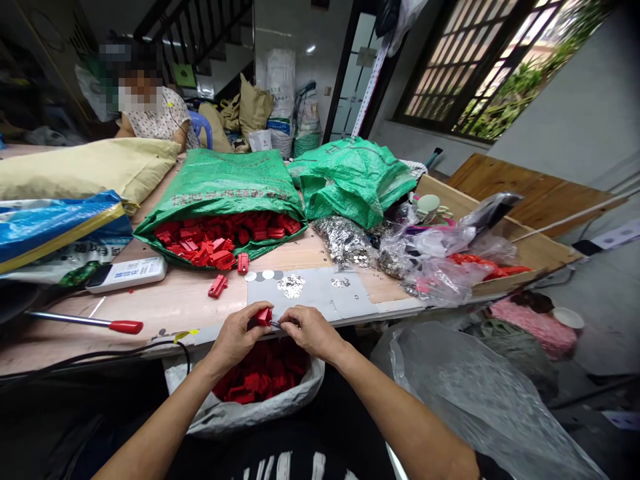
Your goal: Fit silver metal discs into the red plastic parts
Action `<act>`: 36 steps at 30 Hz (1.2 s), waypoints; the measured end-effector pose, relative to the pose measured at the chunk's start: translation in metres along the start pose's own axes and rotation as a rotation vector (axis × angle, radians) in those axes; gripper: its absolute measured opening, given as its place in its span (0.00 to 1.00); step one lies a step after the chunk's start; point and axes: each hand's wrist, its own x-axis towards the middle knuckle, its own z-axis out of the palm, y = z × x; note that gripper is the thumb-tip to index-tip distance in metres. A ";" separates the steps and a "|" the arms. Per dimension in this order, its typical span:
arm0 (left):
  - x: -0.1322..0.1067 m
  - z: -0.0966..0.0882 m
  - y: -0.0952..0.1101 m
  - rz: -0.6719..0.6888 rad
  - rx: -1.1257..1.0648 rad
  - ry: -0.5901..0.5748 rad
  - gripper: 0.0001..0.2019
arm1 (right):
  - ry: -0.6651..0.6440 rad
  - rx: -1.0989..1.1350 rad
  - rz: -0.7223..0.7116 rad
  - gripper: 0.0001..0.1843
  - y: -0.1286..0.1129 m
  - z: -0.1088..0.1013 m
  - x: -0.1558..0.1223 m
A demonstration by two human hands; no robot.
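Over the table's front edge, my left hand [235, 339] pinches a small red plastic part [264, 316] between thumb and fingers. My right hand [311, 331] is closed on a thin metal tool [276, 325] that looks like tweezers, its tip at the part's right end. Below both hands, a white sack [307, 398] holds many similar red parts. Just beyond them a grey sheet [320, 303] bears a pile of small shiny metal pieces [291, 287] and a smaller pile [341, 283]. Two loose red parts, one standing [243, 263] and one lying [217, 287], are near the sheet's left edge.
An open green sack [230, 180] spills red parts onto the table. Bags of metal pieces [345, 241] and a wooden tray [540, 267] stand right. Leftward are a white box-shaped device [130, 274] and a red-tipped lever [125, 327]. Another person [173, 123] sits across the table.
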 end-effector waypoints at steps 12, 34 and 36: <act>0.000 0.000 -0.007 -0.003 -0.027 -0.032 0.17 | 0.000 0.079 0.091 0.08 -0.010 0.010 0.008; 0.000 -0.002 -0.002 -0.016 -0.044 -0.021 0.18 | 0.004 0.096 0.113 0.05 0.000 0.007 0.006; 0.000 -0.002 -0.002 -0.014 -0.044 -0.026 0.18 | 0.007 0.102 0.107 0.05 0.001 0.008 0.005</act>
